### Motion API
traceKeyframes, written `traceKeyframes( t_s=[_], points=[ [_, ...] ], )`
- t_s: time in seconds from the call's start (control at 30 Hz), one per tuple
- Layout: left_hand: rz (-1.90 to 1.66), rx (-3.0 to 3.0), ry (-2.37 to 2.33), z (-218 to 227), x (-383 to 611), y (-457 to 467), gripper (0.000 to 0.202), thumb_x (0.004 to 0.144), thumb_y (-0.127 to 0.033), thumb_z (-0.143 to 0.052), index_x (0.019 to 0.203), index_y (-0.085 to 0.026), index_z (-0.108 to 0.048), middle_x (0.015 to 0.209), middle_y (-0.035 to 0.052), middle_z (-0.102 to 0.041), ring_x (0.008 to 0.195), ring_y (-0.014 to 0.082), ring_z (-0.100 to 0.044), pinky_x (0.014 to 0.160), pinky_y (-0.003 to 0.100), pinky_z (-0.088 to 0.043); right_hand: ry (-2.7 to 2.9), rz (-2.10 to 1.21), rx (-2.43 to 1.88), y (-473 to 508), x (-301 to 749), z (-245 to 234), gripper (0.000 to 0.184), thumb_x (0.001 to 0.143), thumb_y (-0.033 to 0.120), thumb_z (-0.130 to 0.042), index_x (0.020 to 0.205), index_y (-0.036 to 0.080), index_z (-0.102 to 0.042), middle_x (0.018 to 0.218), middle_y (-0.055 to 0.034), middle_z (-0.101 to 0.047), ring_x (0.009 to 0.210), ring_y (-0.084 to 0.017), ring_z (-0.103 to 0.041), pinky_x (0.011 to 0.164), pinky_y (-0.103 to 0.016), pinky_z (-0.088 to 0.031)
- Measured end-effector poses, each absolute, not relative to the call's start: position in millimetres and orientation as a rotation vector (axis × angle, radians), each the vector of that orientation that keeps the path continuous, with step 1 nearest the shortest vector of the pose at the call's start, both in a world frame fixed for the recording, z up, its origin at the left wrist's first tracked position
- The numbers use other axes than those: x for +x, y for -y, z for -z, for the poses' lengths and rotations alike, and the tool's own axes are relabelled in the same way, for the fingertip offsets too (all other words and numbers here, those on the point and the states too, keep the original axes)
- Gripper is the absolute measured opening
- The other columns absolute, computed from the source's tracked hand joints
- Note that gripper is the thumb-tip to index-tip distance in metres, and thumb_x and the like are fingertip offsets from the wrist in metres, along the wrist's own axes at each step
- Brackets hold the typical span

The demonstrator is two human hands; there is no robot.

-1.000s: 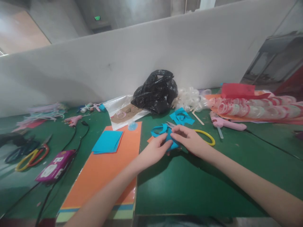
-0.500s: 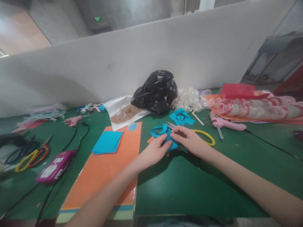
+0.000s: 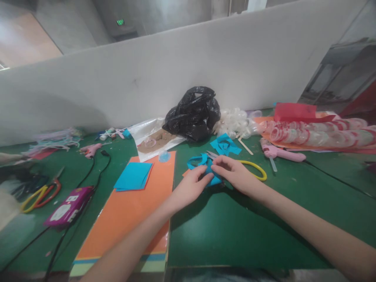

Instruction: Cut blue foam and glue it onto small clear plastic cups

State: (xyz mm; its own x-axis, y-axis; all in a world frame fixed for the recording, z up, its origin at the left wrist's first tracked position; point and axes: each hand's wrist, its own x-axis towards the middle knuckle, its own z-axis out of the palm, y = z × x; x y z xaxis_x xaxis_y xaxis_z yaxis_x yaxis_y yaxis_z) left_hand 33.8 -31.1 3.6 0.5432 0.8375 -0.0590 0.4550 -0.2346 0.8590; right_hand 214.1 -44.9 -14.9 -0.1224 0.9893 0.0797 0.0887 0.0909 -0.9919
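Note:
A small piece of blue paper is pinched between my two hands above the green table. My left hand grips its left side, thumb and fingers closed. From the right, my right hand closes its fingertips on the same piece, whose exact shape the fingers partly hide. Beneath my right hand lies a pair of scissors; a yellow handle loop and the blade tips show. Curled blue paper offcuts lie beside the blades, and a cut blue square rests just beyond.
Blue squares lie on a stack of orange sheets to the left. A black plastic bag stands behind. Pink glue guns, corded, lie on both sides. A purple box and more scissors are at left.
My hands stay almost in place, with the blue paper shifted very slightly between the fingers. At the far left edge, another person's blurred hand or sleeve has moved.

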Motion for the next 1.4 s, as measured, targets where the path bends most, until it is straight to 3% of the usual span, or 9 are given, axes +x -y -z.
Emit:
traceKeyframes(
  t_s=[0.2, 0.4, 0.6, 1.07, 1.4],
  points=[
    [-0.691, 1.856, -1.122, 0, 34, 26, 0.03, 0.096, -0.043, -0.05, 0.077, -0.019, -0.052, 0.075, -0.0013, -0.052, 0.075, 0.0157, -0.047, 0.071, 0.029, -0.038, 1.547, -1.124, -1.255, 49, 215, 9, 0.035, 0.08, 0.055, -0.07, 0.086, 0.023, -0.056, 0.07, 0.0045, -0.054, 0.066, -0.014, -0.051, 0.057, -0.026, -0.042],
    [-0.792, 1.811, -1.131, 2, 30, 21, 0.026, 0.096, -0.041, -0.051, 0.087, -0.018, -0.06, 0.086, 0.0018, -0.061, 0.082, 0.017, -0.051, 0.078, 0.031, -0.042, 1.673, -1.097, -1.287, 50, 216, 10, 0.033, 0.088, 0.052, -0.059, 0.074, 0.022, -0.054, 0.066, 0.0036, -0.051, 0.062, -0.013, -0.047, 0.058, -0.029, -0.038],
    [-0.801, 1.781, -1.074, 2, 31, 23, 0.027, 0.095, -0.042, -0.053, 0.087, -0.018, -0.061, 0.087, 0.0025, -0.062, 0.085, 0.018, -0.054, 0.081, 0.031, -0.044, 1.663, -1.16, -1.254, 51, 215, 7, 0.032, 0.089, 0.052, -0.056, 0.075, 0.023, -0.054, 0.066, 0.0036, -0.051, 0.061, -0.013, -0.047, 0.058, -0.029, -0.037],
    [-0.829, 1.82, -1.17, -1, 32, 25, 0.03, 0.095, -0.042, -0.051, 0.075, -0.021, -0.045, 0.075, -0.0023, -0.044, 0.073, 0.0142, -0.042, 0.067, 0.028, -0.035, 1.647, -1.064, -1.252, 50, 215, 14, 0.033, 0.091, 0.048, -0.059, 0.071, 0.022, -0.055, 0.062, 0.003, -0.055, 0.058, -0.013, -0.047, 0.056, -0.028, -0.036],
    [-0.675, 1.775, -1.076, -9, 29, 28, 0.033, 0.088, -0.048, -0.065, 0.104, -0.019, -0.06, 0.09, 0.0009, -0.061, 0.082, 0.0171, -0.054, 0.073, 0.028, -0.043, 1.619, -1.059, -1.262, 52, 216, 9, 0.032, 0.09, 0.048, -0.058, 0.072, 0.022, -0.057, 0.063, 0.0032, -0.056, 0.059, -0.014, -0.049, 0.057, -0.028, -0.038]
  ],
)
